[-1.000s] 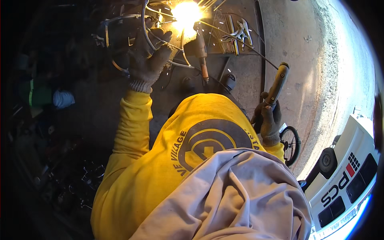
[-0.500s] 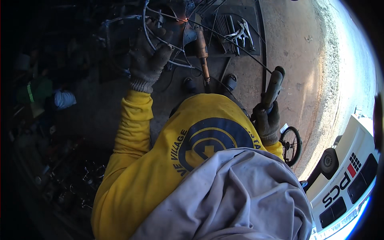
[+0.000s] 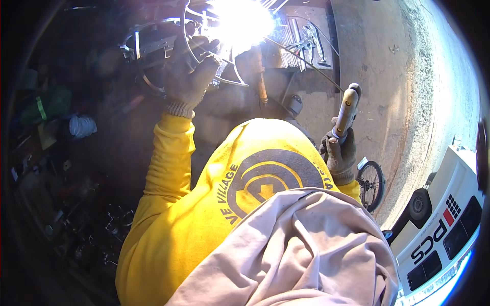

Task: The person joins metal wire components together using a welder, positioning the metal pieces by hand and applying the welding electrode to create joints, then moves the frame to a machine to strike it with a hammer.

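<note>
My gloved left hand (image 3: 190, 79) grips a curved metal frame (image 3: 185, 38) of bent, welded rods. My gloved right hand (image 3: 339, 155) is closed around a welding electrode holder (image 3: 348, 109), low on its handle. From the holder's far end a long thin electrode (image 3: 306, 62) slants up to the left. Its tip is lost in a dazzling white welding arc (image 3: 242, 23), just right of my left hand. The glare hides the joint and part of the frame. An orange-brown handled tool (image 3: 262, 87) hangs just below the arc.
Locking pliers (image 3: 311, 45) and several thin rods (image 3: 296, 34) lie on a dark surface right of the arc. My shoe (image 3: 294, 104) shows below. At the right are a bicycle wheel (image 3: 371, 186) and a parked white vehicle (image 3: 439, 224). Dark clutter fills the left.
A small orange glow at the electrode's tip has become a blinding white arc, lighting my sleeves and the metal. Both hands stay nearly in place.
</note>
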Action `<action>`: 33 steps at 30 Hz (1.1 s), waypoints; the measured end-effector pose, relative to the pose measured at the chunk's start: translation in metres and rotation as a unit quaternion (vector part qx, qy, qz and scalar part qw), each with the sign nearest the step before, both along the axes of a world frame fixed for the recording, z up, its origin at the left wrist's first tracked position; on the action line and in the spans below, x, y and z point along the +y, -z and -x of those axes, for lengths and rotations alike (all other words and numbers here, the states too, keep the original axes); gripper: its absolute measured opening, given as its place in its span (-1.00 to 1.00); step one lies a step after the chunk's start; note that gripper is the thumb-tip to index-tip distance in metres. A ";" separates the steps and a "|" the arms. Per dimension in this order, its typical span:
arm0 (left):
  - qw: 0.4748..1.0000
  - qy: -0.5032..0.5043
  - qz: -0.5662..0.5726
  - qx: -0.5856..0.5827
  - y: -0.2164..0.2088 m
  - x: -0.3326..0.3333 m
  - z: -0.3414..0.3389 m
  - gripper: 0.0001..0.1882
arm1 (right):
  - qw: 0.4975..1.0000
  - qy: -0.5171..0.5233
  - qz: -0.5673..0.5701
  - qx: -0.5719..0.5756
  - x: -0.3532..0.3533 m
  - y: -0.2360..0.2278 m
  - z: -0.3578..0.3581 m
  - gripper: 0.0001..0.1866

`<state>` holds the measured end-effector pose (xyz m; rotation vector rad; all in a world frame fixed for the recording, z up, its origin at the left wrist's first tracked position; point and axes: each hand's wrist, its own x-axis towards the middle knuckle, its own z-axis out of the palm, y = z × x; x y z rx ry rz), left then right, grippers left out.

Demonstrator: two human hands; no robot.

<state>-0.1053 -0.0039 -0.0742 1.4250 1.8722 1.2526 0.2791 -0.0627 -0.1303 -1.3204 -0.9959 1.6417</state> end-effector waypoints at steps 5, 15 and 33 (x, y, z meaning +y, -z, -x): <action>0.974 0.041 -0.048 -0.218 0.012 0.004 -0.002 -0.23 | 0.995 -0.025 -0.017 -0.098 0.003 -0.006 0.003 -0.49; 0.967 0.112 -0.072 0.220 0.017 0.003 0.013 -0.48 | 0.997 -0.007 0.076 0.011 0.021 -0.022 0.005 -0.45; 0.934 0.058 -0.034 -0.351 0.016 0.006 0.015 -0.30 | 0.983 -0.005 0.178 0.035 0.038 -0.026 -0.002 -0.49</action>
